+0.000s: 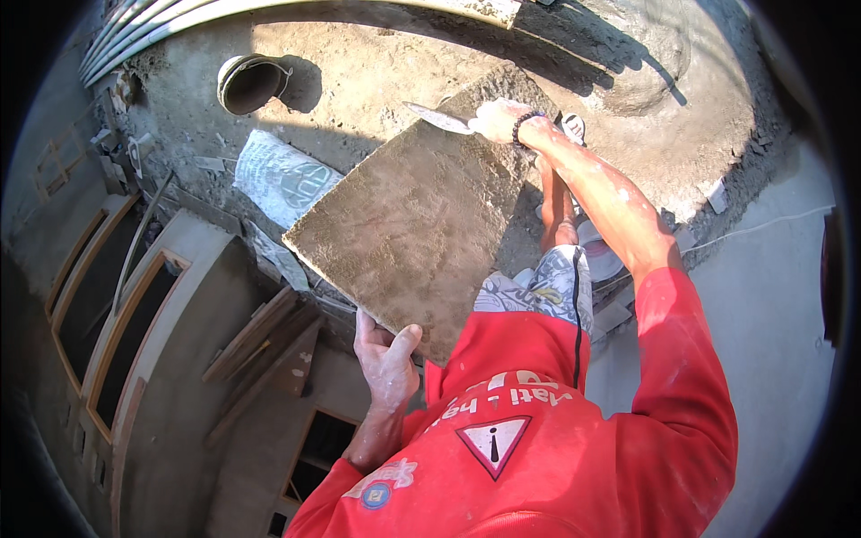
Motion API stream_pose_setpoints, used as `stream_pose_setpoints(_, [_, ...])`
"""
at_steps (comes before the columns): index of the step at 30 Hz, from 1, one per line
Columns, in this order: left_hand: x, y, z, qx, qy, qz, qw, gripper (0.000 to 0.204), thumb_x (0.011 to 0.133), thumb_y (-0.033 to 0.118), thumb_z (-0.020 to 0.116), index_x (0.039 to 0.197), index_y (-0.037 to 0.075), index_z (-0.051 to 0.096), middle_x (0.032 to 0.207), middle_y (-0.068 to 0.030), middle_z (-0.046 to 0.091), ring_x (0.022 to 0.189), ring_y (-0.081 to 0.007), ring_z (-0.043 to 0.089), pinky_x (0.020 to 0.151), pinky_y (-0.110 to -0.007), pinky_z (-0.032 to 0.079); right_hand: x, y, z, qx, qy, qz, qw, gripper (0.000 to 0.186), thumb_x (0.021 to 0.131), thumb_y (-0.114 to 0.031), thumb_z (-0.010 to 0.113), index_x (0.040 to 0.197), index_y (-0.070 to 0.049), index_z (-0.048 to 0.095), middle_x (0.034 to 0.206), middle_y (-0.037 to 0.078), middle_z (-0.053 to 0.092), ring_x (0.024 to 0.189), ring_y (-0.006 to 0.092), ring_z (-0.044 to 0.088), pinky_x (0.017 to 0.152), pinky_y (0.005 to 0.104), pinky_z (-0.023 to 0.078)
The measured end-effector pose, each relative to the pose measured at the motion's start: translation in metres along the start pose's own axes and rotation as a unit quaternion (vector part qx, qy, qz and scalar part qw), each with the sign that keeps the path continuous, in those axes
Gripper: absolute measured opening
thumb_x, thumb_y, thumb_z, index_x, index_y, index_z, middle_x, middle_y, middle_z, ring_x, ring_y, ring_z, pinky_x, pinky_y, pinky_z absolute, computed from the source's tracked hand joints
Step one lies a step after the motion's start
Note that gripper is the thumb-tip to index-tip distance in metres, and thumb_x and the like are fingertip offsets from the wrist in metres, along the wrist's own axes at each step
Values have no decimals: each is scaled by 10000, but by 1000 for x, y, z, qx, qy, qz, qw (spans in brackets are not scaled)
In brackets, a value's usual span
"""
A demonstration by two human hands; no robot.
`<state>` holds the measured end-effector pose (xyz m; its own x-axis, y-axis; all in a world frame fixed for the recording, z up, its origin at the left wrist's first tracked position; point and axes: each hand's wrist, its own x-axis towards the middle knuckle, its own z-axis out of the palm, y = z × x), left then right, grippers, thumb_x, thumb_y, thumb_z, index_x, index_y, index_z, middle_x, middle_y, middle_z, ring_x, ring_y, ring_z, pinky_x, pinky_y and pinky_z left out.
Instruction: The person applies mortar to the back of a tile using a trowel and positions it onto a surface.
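Near the middle of the view, one big flat board [404, 224] with a rough, grey-brown top is held at its near edge by the left hand [390, 363]. The edge is pinched between one thumb and the fingers. One trowel [439, 117] is gripped in the right hand [499, 120] at the board's far end, and its one pointed blade is aimed to the left. Whether the board is touched by the blade cannot be told. One string of dark beads [527, 126] is worn on the right wrist. One pale sack [278, 175] is seen just beside the board, and one bucket [230, 76] is seen farther off. Several long pipes [170, 31] are bunched at the top left, too close to be counted.
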<state>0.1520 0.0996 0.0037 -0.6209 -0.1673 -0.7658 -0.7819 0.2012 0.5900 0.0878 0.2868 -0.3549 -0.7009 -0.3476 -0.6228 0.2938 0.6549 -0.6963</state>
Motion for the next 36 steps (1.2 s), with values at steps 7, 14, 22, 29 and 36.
stream_pose_setpoints(7, [9, -6, -12, -21, 4, -2, 1000, 635, 691, -76, 524, 1297, -18, 346, 1199, -131, 514, 1095, -219, 526, 935, -336, 416, -109, -51, 22, 173, 88, -140, 971, 297, 886, -350, 484, 855, -65, 561, 811, 162, 612, 711, 341, 605, 628, 424, 482])
stream_pose_setpoints(14, [13, -4, -14, -23, 12, -2, 1000, 639, 689, -70, 533, 1296, -11, 342, 1194, -128, 516, 1089, -224, 533, 930, -330, 427, -197, -2, 82, 68, -4, -70, 995, 286, 878, -331, 493, 841, -61, 581, 760, 176, 608, 758, 339, 613, 649, 454, 469])
stream_pose_setpoints(22, [14, -11, -20, -5, 34, -8, 999, 654, 682, -78, 512, 1307, -13, 333, 1189, -131, 515, 1050, -214, 551, 897, -321, 443, -140, 52, 87, 125, 33, 47, 990, 329, 884, -373, 459, 855, -78, 602, 810, 187, 627, 779, 367, 610, 689, 469, 467])
stream_pose_setpoints(29, [12, -11, -14, -6, 36, 1, 999, 670, 668, -83, 517, 1308, -15, 330, 1200, -130, 505, 1090, -228, 526, 941, -338, 412, -154, 19, 87, 182, 20, -70, 981, 276, 895, -312, 460, 823, -72, 577, 763, 178, 614, 735, 367, 599, 653, 478, 459])
stream_pose_setpoints(36, [13, -13, -20, -2, 53, 8, 999, 677, 663, -97, 520, 1308, -12, 331, 1214, -124, 492, 1122, -232, 496, 966, -347, 379, -119, 63, 102, 82, -43, 82, 992, 354, 904, -389, 395, 958, -97, 587, 899, 204, 628, 894, 385, 595, 769, 484, 476])
